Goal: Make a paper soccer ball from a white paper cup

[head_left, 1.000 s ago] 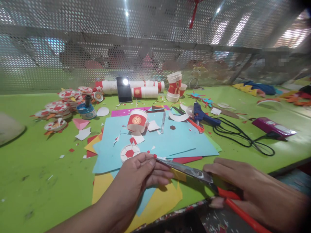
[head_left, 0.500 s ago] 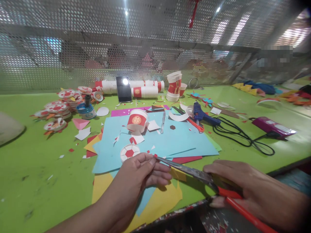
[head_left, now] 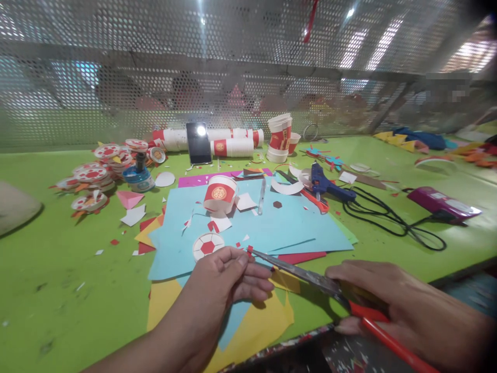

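A black rectangular phone (head_left: 199,147) is standing before grey perforated metal sheeting (head_left: 155,85); looped black cable (head_left: 408,228) is lying near a purple plastic block (head_left: 442,200).

Long red-handled scissors (head_left: 337,293) have scuffed grey metal blades and smooth, slightly shiny plastic handles. The tiny red scrap (head_left: 250,250) looks like paper. Light-blue rectangular sheets (head_left: 267,228) are flat, matt paper; the red-and-white round cup (head_left: 220,194) is smooth paper. The bright green surface (head_left: 77,295) is smooth, stained, with a soft sheen. A dark-blue glue gun (head_left: 331,187) is plastic; the black rectangular phone (head_left: 199,147) is glossy; the grey perforated screen (head_left: 155,62) looks metal.
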`<state>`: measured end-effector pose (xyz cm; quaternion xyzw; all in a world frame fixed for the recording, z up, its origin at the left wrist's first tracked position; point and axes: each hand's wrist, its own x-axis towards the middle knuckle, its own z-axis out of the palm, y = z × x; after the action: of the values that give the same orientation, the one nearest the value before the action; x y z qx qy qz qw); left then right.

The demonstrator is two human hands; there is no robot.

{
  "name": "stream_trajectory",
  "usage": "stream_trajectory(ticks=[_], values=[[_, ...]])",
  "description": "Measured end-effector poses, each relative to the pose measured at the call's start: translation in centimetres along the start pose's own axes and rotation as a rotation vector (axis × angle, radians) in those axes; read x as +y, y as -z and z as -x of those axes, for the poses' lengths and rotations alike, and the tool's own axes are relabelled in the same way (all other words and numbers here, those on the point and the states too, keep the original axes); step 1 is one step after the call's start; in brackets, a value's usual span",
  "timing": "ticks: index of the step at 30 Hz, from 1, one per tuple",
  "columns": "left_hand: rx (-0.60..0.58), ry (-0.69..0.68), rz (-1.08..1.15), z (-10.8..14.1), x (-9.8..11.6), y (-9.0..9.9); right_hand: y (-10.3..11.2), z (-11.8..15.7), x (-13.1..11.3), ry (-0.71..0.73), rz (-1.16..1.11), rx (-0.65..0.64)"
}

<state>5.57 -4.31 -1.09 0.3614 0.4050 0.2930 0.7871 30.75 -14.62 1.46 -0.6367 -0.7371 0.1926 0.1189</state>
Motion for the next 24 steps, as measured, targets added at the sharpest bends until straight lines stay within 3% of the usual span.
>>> stream_trajectory(ticks=[14,24], values=[[0.000,-0.017,0.018,-0.16,-0.04,0.09,-0.08,0.16,-0.01,-0.024,-0.018,0.000],[0.015,-0.024,0.022,-0.35,-0.28,0.15,-0.28,-0.31,0.37,-0.004,-0.032,-0.085]])
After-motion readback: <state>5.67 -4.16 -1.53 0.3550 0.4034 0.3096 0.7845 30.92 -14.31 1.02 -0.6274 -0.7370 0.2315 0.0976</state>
